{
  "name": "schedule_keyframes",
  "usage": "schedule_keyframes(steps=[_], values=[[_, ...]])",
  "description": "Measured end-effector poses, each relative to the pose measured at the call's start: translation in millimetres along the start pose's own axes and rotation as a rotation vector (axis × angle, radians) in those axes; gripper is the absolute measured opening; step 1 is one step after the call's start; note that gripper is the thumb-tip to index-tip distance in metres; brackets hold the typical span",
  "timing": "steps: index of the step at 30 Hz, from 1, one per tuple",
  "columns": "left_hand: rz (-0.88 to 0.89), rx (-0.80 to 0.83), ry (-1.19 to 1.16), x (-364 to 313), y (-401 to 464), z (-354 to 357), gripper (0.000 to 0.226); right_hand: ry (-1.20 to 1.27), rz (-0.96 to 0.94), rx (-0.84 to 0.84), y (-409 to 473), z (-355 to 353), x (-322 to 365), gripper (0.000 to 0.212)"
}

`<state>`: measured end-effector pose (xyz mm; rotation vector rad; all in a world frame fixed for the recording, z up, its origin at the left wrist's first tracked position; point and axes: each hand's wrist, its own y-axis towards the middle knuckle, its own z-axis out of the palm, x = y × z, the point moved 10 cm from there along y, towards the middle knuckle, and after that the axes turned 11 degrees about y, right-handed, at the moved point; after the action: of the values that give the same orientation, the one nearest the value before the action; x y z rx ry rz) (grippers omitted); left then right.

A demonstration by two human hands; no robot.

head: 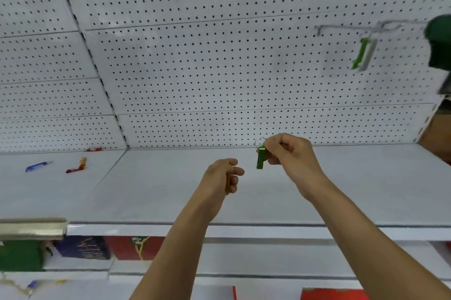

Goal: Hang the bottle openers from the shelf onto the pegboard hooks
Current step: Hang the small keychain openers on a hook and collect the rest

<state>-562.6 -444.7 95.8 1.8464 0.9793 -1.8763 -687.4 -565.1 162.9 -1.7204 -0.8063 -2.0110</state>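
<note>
- Right hand raised above the white shelf, fingers curled, pinching a green bottle opener near its top.
- Green opener hanging upright just left of the right knuckles, thin key ring showing above it, clear of the shelf surface.
- Left hand lower and left of the green opener, fingers curled round a slim orange-brown piece; too hidden to tell what it is.
- Hands near each other, not touching.
- On the shelf, far left of the hands: a blue opener, a red and orange opener, and a small red piece against the pegboard.
- High on the pegboard, up and right of the right hand: a metal hook carrying a green opener and a silver opener, side by side.
- Below the shelf edge: a dark blue box, red boxes.
</note>
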Motion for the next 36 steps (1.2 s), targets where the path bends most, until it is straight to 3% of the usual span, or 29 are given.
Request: schedule_keyframes(steps=[11, 22, 28, 36], values=[[0.181, -0.011, 0.082, -52.8, -10.6, 105.2, 0.03, 0.09, -0.225, -0.125, 25.9, -121.9, 99.3, 0.013], [0.191, 0.049, 0.128, -112.6, 14.7, 153.3, 0.029, 0.177, -0.407, -0.309, 62.8, -184.4, 168.5, 0.018], [0.237, 0.081, 0.111, -136.8, 24.2, 164.6, 0.03, 0.111, -0.387, -0.343, 82.3, -195.9, 173.6, 0.019], [0.205, 0.226, -0.104, -149.1, 29.2, 178.3, 0.032, 0.015, -0.325, -0.324, 97.6, -195.6, 163.5, 0.018]])
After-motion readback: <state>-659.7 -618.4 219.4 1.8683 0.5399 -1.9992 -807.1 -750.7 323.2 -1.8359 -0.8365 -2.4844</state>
